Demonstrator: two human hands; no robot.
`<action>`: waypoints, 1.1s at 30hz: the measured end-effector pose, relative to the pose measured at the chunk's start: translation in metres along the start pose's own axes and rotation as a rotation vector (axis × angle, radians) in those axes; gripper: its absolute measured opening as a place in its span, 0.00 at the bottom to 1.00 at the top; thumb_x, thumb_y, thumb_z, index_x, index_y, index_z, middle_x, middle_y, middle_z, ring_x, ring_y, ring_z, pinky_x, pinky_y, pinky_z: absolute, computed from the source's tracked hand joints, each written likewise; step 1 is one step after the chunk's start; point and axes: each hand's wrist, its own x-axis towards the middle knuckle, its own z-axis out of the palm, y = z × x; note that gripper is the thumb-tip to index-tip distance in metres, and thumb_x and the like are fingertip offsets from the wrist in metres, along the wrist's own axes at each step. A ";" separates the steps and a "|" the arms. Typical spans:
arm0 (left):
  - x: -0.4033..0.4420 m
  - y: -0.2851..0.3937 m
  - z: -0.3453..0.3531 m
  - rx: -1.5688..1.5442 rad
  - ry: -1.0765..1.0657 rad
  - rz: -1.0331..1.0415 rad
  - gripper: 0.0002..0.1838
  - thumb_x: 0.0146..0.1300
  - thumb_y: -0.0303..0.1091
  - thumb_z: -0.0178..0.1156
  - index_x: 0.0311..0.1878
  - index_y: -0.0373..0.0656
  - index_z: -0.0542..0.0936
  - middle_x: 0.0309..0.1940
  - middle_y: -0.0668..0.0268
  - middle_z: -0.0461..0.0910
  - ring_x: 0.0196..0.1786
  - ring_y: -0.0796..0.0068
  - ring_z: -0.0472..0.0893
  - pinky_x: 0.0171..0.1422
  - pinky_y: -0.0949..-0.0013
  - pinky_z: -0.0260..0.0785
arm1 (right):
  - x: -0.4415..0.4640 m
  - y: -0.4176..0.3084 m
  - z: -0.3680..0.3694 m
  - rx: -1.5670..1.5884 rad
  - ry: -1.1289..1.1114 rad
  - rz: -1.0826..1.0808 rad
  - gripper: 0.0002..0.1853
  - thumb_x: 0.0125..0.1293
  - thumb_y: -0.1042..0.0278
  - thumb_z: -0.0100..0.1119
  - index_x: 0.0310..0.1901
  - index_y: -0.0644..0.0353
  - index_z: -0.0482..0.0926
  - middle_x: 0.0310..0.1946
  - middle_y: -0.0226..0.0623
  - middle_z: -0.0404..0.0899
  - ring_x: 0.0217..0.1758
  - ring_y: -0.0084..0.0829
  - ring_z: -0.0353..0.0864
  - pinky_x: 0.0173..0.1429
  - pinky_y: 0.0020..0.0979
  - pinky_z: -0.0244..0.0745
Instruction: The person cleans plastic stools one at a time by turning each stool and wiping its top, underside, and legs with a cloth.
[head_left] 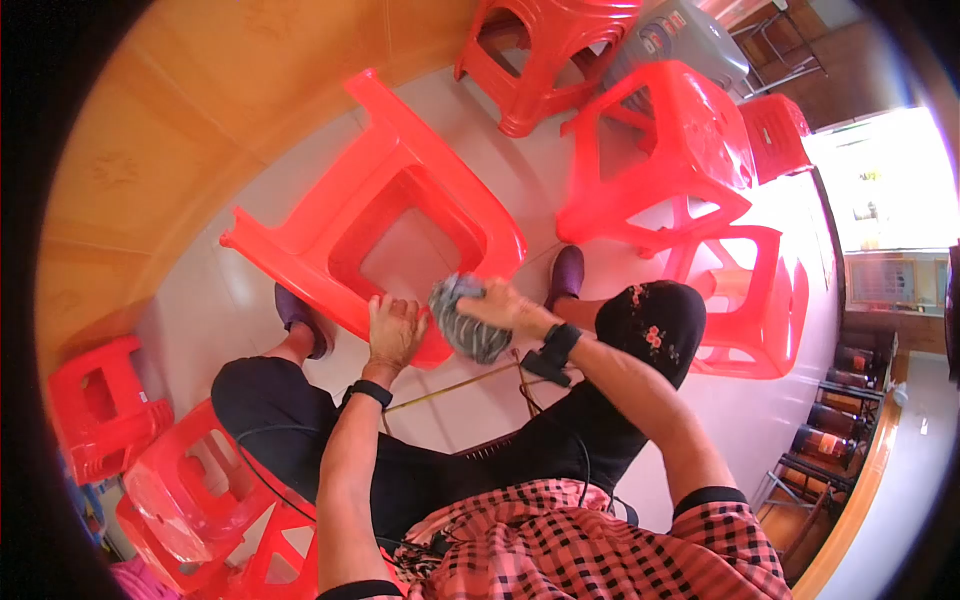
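Observation:
A red plastic stool (385, 145) lies tipped on its side in front of me, with its legs toward the upper left. My left hand (397, 332) grips the stool's near edge, fingers bent over it. In my right hand (500, 306) is a bunched grey striped cloth (468, 325), slightly blurred, close to the stool's near right corner. Whether the cloth touches the plastic there cannot be told. Both wrists wear dark bands.
More red stools (665, 150) stand to the right and behind, and stacked red stools (105, 410) are at the left. A tan tiled wall (190, 90) rises at upper left. Bottles on a rack (825, 435) line the right side. A grey plastic box (690, 45) sits at the top.

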 end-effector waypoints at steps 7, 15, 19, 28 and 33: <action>0.003 0.003 -0.005 -0.116 -0.045 -0.037 0.24 0.58 0.55 0.54 0.31 0.39 0.80 0.33 0.58 0.80 0.49 0.60 0.70 0.59 0.48 0.57 | 0.101 -0.132 -0.091 -0.059 0.481 -0.491 0.20 0.54 0.53 0.57 0.39 0.62 0.80 0.29 0.56 0.79 0.37 0.49 0.83 0.43 0.42 0.77; 0.006 0.001 -0.008 -0.102 -0.064 -0.050 0.22 0.54 0.53 0.58 0.30 0.39 0.78 0.33 0.57 0.78 0.50 0.58 0.70 0.58 0.48 0.57 | 0.238 -0.169 -0.068 -0.348 0.550 -0.433 0.31 0.53 0.52 0.60 0.57 0.59 0.70 0.47 0.57 0.77 0.52 0.56 0.75 0.57 0.48 0.70; 0.003 0.003 -0.004 -0.159 -0.069 -0.064 0.23 0.56 0.54 0.57 0.30 0.39 0.78 0.33 0.57 0.78 0.52 0.56 0.70 0.60 0.47 0.57 | 0.213 -0.147 -0.087 -0.372 0.343 -0.387 0.37 0.53 0.50 0.61 0.60 0.65 0.66 0.49 0.59 0.75 0.54 0.56 0.74 0.59 0.45 0.69; 0.002 0.003 0.002 -0.114 -0.001 -0.049 0.24 0.57 0.55 0.57 0.30 0.39 0.78 0.33 0.57 0.78 0.51 0.58 0.70 0.60 0.48 0.57 | 0.081 -0.015 -0.091 -0.246 0.236 -0.341 0.35 0.48 0.60 0.66 0.60 0.62 0.68 0.50 0.56 0.74 0.54 0.52 0.75 0.58 0.43 0.70; 0.003 0.004 0.001 -0.145 0.060 -0.050 0.23 0.56 0.54 0.58 0.30 0.39 0.79 0.32 0.58 0.78 0.48 0.59 0.70 0.60 0.50 0.57 | 0.025 0.066 -0.110 -0.209 0.163 -0.081 0.33 0.51 0.62 0.64 0.60 0.63 0.69 0.42 0.47 0.80 0.48 0.38 0.80 0.55 0.36 0.73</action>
